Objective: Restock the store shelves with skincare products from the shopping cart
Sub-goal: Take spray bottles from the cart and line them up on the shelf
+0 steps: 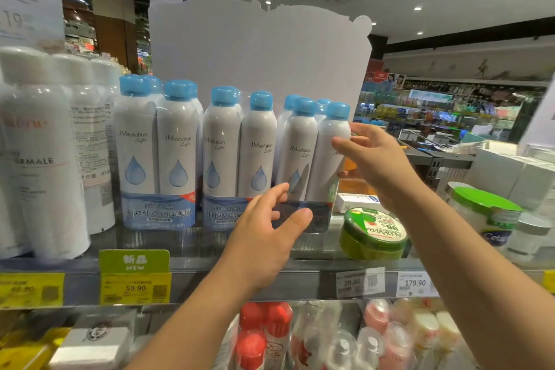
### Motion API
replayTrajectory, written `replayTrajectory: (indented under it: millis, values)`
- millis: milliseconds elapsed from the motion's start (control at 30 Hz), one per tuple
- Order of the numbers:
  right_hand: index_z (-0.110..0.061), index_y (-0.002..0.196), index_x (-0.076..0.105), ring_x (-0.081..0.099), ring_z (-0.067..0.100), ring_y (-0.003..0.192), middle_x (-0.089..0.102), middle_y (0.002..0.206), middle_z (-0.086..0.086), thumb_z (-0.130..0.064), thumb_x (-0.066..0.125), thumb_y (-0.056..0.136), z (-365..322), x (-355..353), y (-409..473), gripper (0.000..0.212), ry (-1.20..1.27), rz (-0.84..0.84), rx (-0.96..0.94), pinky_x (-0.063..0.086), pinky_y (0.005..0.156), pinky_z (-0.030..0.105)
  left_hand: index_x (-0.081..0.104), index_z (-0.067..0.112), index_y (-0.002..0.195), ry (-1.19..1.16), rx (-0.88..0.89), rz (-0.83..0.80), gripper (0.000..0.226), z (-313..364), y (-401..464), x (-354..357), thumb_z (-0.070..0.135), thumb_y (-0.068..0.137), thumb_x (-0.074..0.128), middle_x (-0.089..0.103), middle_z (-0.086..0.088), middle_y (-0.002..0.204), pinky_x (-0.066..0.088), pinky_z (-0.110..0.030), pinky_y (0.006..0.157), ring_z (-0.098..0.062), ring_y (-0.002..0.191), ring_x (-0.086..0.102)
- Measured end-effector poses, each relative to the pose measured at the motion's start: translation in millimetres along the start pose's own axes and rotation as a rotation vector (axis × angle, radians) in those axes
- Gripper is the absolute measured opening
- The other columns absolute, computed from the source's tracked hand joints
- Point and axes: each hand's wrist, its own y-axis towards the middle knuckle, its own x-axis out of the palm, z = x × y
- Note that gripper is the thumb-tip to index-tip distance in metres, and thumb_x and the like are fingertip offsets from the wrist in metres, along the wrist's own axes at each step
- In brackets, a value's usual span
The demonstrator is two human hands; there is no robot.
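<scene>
The twin pack of spray bottles [312,165] I am handling stands on the glass shelf [210,249], the rightmost of three such packs, white bottles with blue caps wrapped in clear film. My right hand [375,165] is against its upper right side, fingers fairly straight and loosely spread along the outer bottle, thumb forward across its front just below the shoulder. My left hand [270,237] is at the pack's base, fingers relaxed and parted over the dark printed band, thumb reaching across beneath it; whether the fingertips actually press the wrap or only hover there I cannot tell, as the film glares and the hand covers the contact. To the left of my left hand stand the two other packs [192,159], touching one another in a row, and beyond them tall white spray cans [45,153] crowded at the shelf's far end. Behind the packs rises a pale cardboard display panel [258,54]. Just below my right wrist a green aloe vera jar [372,234] lies tilted on the shelf, its lid facing me. Under my left forearm the shelf edge carries a yellow price tag [135,288] topped by a green card, with white tags [360,282] further right. Red-capped bottles [264,330] fill the shelf below.
</scene>
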Motion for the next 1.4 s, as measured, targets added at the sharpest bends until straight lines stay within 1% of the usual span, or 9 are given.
replayTrajectory:
  millis: [100, 200, 433, 600, 733, 933, 1067, 1200, 1400]
  values:
    - [-0.015, 0.145, 0.05, 0.067, 0.017, 0.106, 0.065, 0.121, 0.004, -0.026, 0.072, 0.096, -0.3, 3.9, -12.2, 0.055, 0.027, 0.103, 0.039, 0.063, 0.083, 0.04, 0.046, 0.058, 0.131, -0.066, 0.033, 0.002, 0.066, 2.2, -6.0, -3.9, 0.072, 0.068, 0.06, 0.053, 0.029, 0.133, 0.042, -0.01, 0.089, 0.006, 0.119, 0.054]
    - [-0.016, 0.143, 0.051, 0.064, 0.012, 0.104, 0.063, 0.115, 0.0, -0.027, 0.07, 0.098, 0.1, 9.5, -25.0, 0.05, 0.059, 0.17, 0.05, 0.061, 0.081, 0.035, 0.047, 0.06, 0.127, -0.139, 0.072, -0.009, 0.065, 4.8, -12.1, -10.1, 0.073, 0.065, 0.061, 0.056, 0.027, 0.13, 0.045, -0.007, 0.085, 0.005, 0.116, 0.057]
    - [-0.019, 0.126, 0.058, 0.067, 0.023, 0.105, 0.066, 0.12, 0.009, -0.026, 0.068, 0.098, -4.6, 26.8, -56.3, 0.03, 0.111, 0.262, 0.055, 0.062, 0.085, 0.044, 0.052, 0.056, 0.133, -0.272, 0.101, -0.084, 0.067, 0.2, -27.7, -23.1, 0.07, 0.069, 0.066, 0.059, 0.028, 0.131, 0.049, -0.027, 0.096, 0.0, 0.119, 0.06]
    - [-0.018, 0.12, 0.063, 0.068, 0.029, 0.111, 0.069, 0.12, 0.012, -0.027, 0.069, 0.097, 1.4, 40.6, -82.0, 0.025, 0.104, 0.257, 0.097, 0.061, 0.081, 0.042, 0.056, 0.053, 0.131, -0.384, 0.086, -0.108, 0.066, -9.5, -37.3, -26.3, 0.07, 0.068, 0.066, 0.062, 0.024, 0.129, 0.053, -0.043, 0.102, -0.002, 0.118, 0.062]
    - [-0.019, 0.12, 0.065, 0.067, 0.026, 0.104, 0.069, 0.118, 0.011, -0.027, 0.069, 0.098, -0.1, 43.3, -110.3, 0.024, 0.131, 0.278, 0.135, 0.059, 0.077, 0.039, 0.061, 0.052, 0.125, -0.495, 0.066, -0.139, 0.058, -12.0, -44.2, -25.7, 0.067, 0.07, 0.067, 0.065, 0.02, 0.126, 0.053, -0.048, 0.103, -0.007, 0.118, 0.064]
    - [-0.02, 0.119, 0.069, 0.069, 0.039, 0.111, 0.073, 0.116, 0.014, -0.024, 0.064, 0.1, 2.1, 31.5, -166.4, 0.02, 0.134, 0.32, 0.161, 0.058, 0.091, 0.057, 0.061, 0.047, 0.128, -0.563, 0.064, -0.233, 0.059, -8.4, -64.9, -7.8, 0.063, 0.072, 0.066, 0.066, 0.019, 0.126, 0.053, -0.047, 0.102, -0.009, 0.117, 0.065]
    - [-0.025, 0.119, 0.072, 0.068, 0.038, 0.113, 0.076, 0.109, 0.007, -0.024, 0.063, 0.1, 3.8, 15.4, -198.3, 0.021, 0.156, 0.332, 0.162, 0.057, 0.092, 0.057, 0.06, 0.049, 0.129, -0.559, 0.076, -0.329, 0.06, 0.5, -77.8, 8.2, 0.063, 0.071, 0.067, 0.065, 0.02, 0.126, 0.054, -0.044, 0.099, -0.007, 0.116, 0.065]
    - [-0.03, 0.113, 0.076, 0.069, 0.035, 0.113, 0.075, 0.113, 0.004, -0.026, 0.063, 0.1, 6.3, -8.7, -225.9, 0.019, 0.173, 0.363, 0.163, 0.058, 0.091, 0.055, 0.059, 0.049, 0.13, -0.563, 0.085, -0.418, 0.058, 15.5, -89.3, 33.3, 0.059, 0.074, 0.069, 0.065, 0.021, 0.125, 0.058, -0.034, 0.088, -0.006, 0.116, 0.065]
    - [-0.035, 0.116, 0.075, 0.071, 0.027, 0.112, 0.074, 0.119, 0.004, -0.034, 0.063, 0.098, 6.3, -79.5, -305.1, 0.021, 0.169, 0.473, 0.18, 0.059, 0.089, 0.048, 0.06, 0.048, 0.129, -0.553, 0.088, -0.581, 0.064, 47.7, -134.2, 108.2, 0.063, 0.068, 0.069, 0.066, 0.019, 0.125, 0.056, -0.037, 0.094, -0.007, 0.115, 0.066]
